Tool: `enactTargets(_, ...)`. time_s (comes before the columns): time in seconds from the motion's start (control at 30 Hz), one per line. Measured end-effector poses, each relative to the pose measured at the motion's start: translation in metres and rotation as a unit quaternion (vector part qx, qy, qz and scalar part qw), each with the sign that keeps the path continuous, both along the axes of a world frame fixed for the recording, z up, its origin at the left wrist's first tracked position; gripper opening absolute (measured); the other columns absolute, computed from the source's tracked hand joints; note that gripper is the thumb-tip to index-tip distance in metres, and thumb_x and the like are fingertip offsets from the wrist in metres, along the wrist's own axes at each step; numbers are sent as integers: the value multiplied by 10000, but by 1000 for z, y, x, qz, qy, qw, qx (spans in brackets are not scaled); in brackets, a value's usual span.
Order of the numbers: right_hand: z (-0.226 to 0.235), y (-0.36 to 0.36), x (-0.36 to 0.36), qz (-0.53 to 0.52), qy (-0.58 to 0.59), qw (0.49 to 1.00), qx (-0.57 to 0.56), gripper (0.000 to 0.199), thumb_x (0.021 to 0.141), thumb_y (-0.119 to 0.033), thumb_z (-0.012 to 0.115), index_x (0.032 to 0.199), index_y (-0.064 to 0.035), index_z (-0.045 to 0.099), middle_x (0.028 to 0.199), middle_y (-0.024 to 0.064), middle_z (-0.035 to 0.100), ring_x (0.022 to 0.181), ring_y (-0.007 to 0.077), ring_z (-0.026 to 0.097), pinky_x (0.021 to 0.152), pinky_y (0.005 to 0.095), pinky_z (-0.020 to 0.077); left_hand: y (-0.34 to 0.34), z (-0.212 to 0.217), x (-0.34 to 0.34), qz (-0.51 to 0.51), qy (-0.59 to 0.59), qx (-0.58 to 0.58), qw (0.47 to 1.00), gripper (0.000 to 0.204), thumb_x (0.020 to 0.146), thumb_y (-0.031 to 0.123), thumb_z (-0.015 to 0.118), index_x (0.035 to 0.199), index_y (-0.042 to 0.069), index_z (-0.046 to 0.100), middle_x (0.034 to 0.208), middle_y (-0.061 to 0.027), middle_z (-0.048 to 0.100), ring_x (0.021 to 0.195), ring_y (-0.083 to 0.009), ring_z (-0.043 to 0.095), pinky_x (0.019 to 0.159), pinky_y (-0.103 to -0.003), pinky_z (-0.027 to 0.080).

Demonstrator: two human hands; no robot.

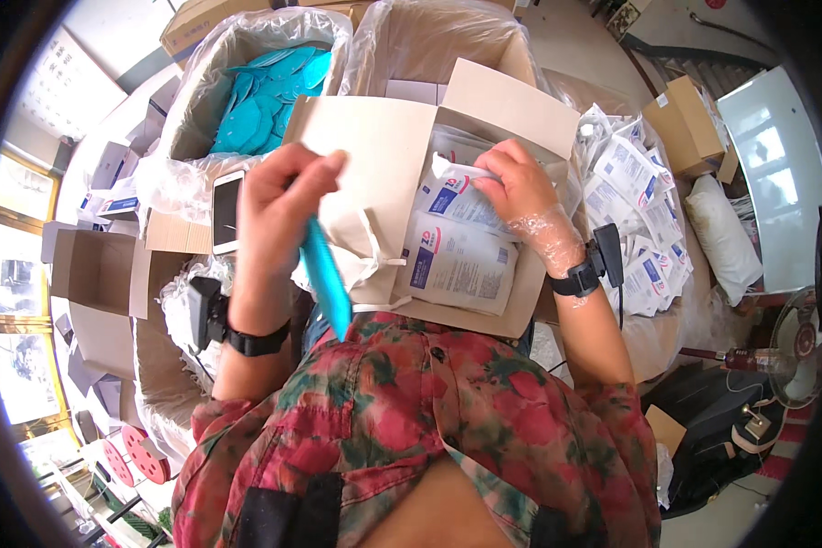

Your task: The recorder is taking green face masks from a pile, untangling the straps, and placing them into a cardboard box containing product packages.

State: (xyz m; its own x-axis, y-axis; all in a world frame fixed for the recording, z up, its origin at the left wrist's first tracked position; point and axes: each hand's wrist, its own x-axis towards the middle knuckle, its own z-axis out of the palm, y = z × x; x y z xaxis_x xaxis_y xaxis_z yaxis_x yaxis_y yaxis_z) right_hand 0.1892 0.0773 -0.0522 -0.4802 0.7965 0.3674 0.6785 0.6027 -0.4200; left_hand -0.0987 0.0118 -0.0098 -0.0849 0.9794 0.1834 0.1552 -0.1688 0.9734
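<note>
My left hand [279, 205] is closed, and a flat teal piece [324, 279] seen nearly edge-on juts out below it. The grip itself is partly hidden behind my fingers. My right hand [525, 192], with clear film round its wrist, pinches the edge of a white printed packet [452, 196] whose top corner is lifted. That packet lies inside an open cardboard carton [530, 306] at my lap, above another white packet [461, 265]. White strips [361, 260] lie over the carton's left flap, near my left hand.
A plastic-lined box [178, 119] at the far left holds many teal pieces [260, 105]. Another lined box [511, 50] stands beside it. White packets [635, 183] are heaped on the right. A phone [226, 215] lies left of my left hand. A fan [799, 342] stands farther right.
</note>
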Motion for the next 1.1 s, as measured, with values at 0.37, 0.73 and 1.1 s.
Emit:
enactTargets(0.37,85,-51,-3,82,12,996,14,153,817,-109,639,949,-63,577,845,135,607,809,356,597,694,413,488,9,10,69,-179,85,51,979,162,891,115,659,993,-11,660,873,-31,657,805,-62,561,693,-210,455)
enactTargets(0.73,71,-63,-20,66,-10,989,133,85,789,-139,616,773,-78,559,707,71,531,703,277,566,614,389,457,-6,2,91,-86,-47,14,995,104,863,107,691,850,4,678,707,6,627,667,-44,516,591,-206,427)
enactTargets(1.1,92,-101,-27,136,-151,949,241,92,740,-190,567,793,-115,560,753,14,485,734,184,509,634,310,403,31,-29,81,47,-102,-56,992,176,841,170,697,759,15,680,695,13,623,609,-33,479,556,-215,388)
